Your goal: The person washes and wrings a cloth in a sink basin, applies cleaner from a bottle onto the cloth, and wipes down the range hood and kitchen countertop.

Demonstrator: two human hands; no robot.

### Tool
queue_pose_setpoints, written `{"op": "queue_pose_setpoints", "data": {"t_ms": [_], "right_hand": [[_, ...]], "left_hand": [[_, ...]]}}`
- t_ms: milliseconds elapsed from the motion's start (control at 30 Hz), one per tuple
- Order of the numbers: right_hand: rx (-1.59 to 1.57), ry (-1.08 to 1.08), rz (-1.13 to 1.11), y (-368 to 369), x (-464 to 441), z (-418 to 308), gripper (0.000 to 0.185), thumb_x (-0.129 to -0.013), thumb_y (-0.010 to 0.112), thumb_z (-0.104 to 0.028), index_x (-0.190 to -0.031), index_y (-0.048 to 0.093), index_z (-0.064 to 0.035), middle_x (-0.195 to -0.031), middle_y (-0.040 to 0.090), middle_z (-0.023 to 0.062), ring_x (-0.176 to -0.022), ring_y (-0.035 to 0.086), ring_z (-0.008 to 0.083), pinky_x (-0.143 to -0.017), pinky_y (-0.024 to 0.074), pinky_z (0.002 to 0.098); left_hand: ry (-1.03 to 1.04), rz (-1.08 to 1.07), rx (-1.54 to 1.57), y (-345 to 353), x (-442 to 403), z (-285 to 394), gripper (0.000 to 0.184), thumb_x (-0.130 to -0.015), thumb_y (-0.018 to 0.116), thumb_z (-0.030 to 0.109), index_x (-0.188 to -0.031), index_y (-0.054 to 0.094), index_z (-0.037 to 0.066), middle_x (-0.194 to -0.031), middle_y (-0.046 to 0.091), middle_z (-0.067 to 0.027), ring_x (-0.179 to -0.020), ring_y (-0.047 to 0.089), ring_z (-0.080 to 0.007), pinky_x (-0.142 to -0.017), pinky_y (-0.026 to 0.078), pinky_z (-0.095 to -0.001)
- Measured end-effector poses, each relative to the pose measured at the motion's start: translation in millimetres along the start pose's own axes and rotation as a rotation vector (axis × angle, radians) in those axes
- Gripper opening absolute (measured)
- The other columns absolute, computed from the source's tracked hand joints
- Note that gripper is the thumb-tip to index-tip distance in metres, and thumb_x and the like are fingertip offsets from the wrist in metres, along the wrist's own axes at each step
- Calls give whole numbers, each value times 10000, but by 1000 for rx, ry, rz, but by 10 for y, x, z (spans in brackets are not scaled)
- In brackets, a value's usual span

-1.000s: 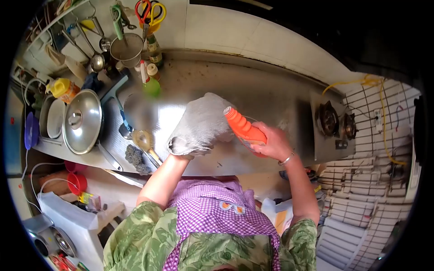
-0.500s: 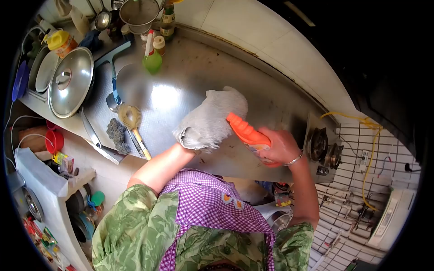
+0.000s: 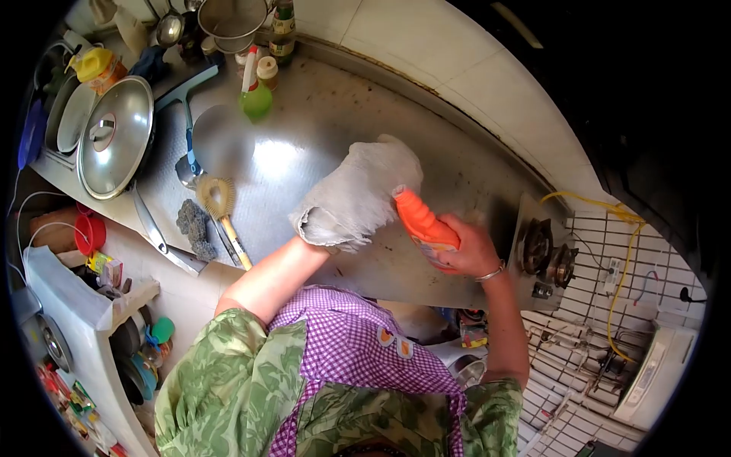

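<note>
A fluffy grey cloth mitt (image 3: 362, 194) covers my left hand, above the steel worktop. The fingers inside are hidden, and only the wrist and forearm show below the cuff. Wrapped around an orange plastic bottle (image 3: 420, 218) is my right hand (image 3: 474, 253), with a bangle at the wrist. The bottle tilts so that its narrow top points up and left, close to the right side of the mitt.
On the steel worktop (image 3: 335, 107) lie a brush (image 3: 217, 199), a dark scrubber (image 3: 196, 227), a knife (image 3: 152, 221) and a squeegee (image 3: 183, 95). A lidded pan (image 3: 114, 137) stands at left; a green spray bottle (image 3: 256, 99) stands behind. A gas burner (image 3: 537, 242) is at right.
The orange bottle has swung slightly right and away from the mitt, its top more turned towards me. The mitt has shifted a little and shows a rounder shape.
</note>
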State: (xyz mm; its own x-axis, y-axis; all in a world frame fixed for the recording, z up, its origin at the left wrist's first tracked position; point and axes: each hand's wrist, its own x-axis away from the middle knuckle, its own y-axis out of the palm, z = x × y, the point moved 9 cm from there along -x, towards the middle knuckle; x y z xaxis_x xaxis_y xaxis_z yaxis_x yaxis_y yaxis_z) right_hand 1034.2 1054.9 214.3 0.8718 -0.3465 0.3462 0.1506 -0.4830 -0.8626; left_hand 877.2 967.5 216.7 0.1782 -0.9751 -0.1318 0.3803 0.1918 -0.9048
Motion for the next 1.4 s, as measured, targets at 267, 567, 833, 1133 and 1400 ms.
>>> {"op": "queue_pose_setpoints", "data": {"t_ms": [267,567,833,1133,1400], "right_hand": [[-533,161,331,1030,216,873,613,-728,819,-253,-1255,578,-52,-1163,666,87,-1048,643,191,-929,504,334],[-525,247,639,1247,245,956,613,-727,784,-262,-1256,560,-49,-1165,649,168,-1071,639,318,-916,506,400],[-476,67,638,932,501,733,522,-787,750,-309,-1192,568,-34,-1042,671,211,-972,651,395,-851,524,441],[-488,-91,628,1240,491,1188,592,-759,776,-224,-1260,518,-40,-1138,641,201,-1042,632,374,-896,513,445],[-401,115,652,1674,544,1897,726,-719,803,-226,-1336,473,-34,-1174,615,191,-1090,613,345,-917,507,426]], "left_hand": [[-3,119,31,-171,-75,-18,151,-825,580,148,-917,638,43,-859,618,-155,-801,613,-318,-662,498,-409],[-13,661,501,-1059,42,317,219,-829,601,175,-994,635,34,-967,608,-172,-917,587,-341,-747,480,-447],[188,1200,301,-2237,-413,1357,288,-832,619,199,-1063,631,27,-1063,598,-186,-1019,563,-361,-822,464,-481],[90,1684,-285,-3455,-1490,2470,368,-836,640,226,-1140,627,19,-1170,588,-202,-1135,536,-384,-907,445,-519],[163,1395,-728,-1999,-2587,1760,391,-915,611,286,-1184,629,3,-1297,559,-205,-1208,512,-386,-995,415,-558]]}}
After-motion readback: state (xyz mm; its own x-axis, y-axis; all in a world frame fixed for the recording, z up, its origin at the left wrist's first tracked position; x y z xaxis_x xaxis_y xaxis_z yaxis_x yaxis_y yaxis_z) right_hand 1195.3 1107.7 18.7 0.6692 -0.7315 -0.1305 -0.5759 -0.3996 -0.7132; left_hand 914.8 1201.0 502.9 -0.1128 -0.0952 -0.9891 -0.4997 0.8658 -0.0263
